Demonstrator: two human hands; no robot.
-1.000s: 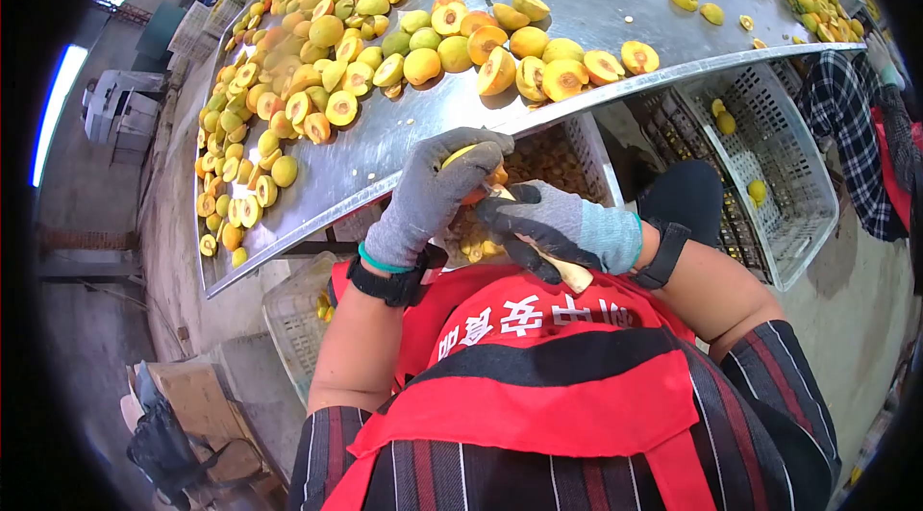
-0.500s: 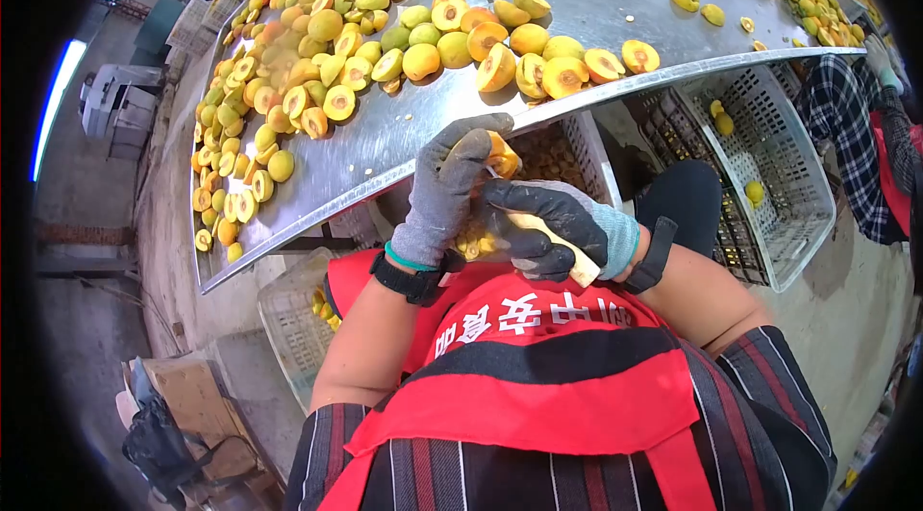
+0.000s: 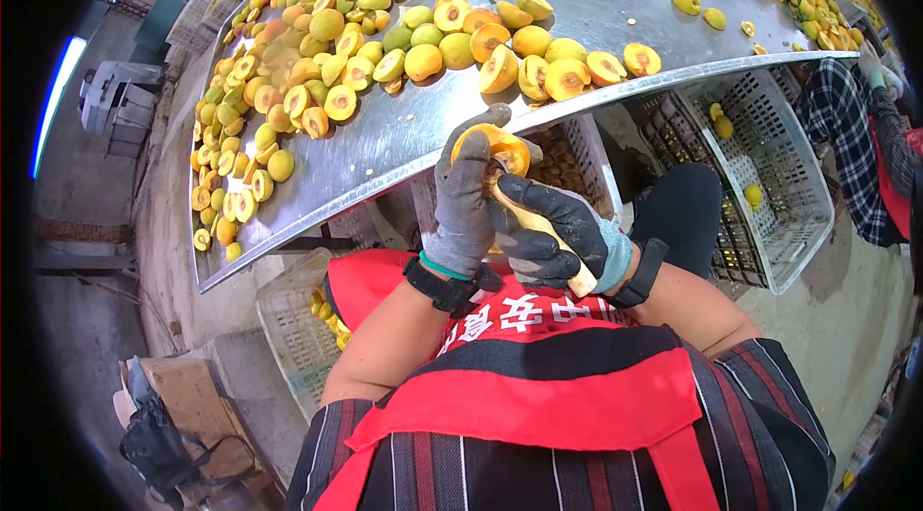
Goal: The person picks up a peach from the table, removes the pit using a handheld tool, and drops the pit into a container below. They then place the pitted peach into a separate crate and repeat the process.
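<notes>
My left hand, in a grey glove with dark fingers, is closed around a yellow peach half. The cut face is turned up and toward me, with a brownish hollow in it. My right hand, gloved in black and light blue, grips a pale wooden-handled tool. The tool's front end meets the lower edge of the peach half; its tip is hard to make out. Both hands are close together just in front of the metal table.
Many peach halves lie on the table, some near its front edge. Under it stands a crate with brownish pieces. Another white crate is at right, one at left. A co-worker's plaid sleeve shows at far right.
The peach half has turned so its cut face shows, and the tool's front end is now against it. My left hand and forearm have shifted slightly to the right.
</notes>
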